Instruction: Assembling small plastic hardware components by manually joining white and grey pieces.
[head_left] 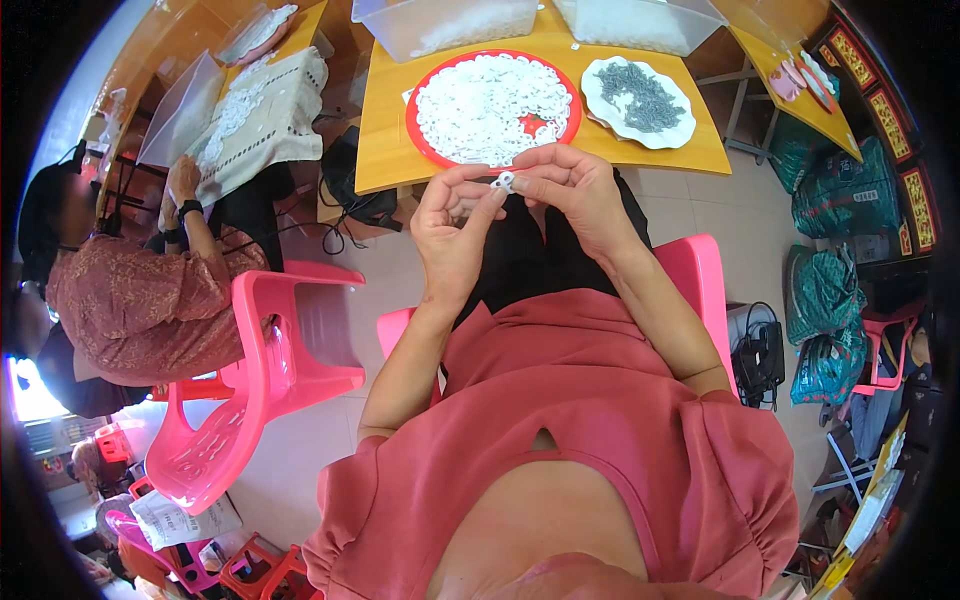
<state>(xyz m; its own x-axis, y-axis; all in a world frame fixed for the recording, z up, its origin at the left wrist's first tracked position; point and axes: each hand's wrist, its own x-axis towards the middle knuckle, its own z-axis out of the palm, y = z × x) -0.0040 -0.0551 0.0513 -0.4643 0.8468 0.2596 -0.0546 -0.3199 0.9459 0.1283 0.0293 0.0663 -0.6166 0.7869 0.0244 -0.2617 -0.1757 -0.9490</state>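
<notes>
Now, piece: small white plastic ring, light, stiff, likely slippery.
Hold: by its rim.
Fingers: left hand and right hand both pinching it.

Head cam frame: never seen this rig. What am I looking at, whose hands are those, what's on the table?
There is no machine here. A person wears a wide fisheye camera on the head, looking down, so straight edges bend near the rim. The two bare forearms coming up from the lower edge are that person's own.

The left hand and right hand meet in front of the body and pinch one small white plastic ring piece between the fingertips.

Ahead stands a yellow wooden table. On it lie a round red tray heaped with small white rings, a white scalloped plate of small grey metal pieces, and two clear plastic tubs at the far edge.

The wearer sits on a pink plastic chair. At the left, another person in a patterned top works at a separate table.
</notes>
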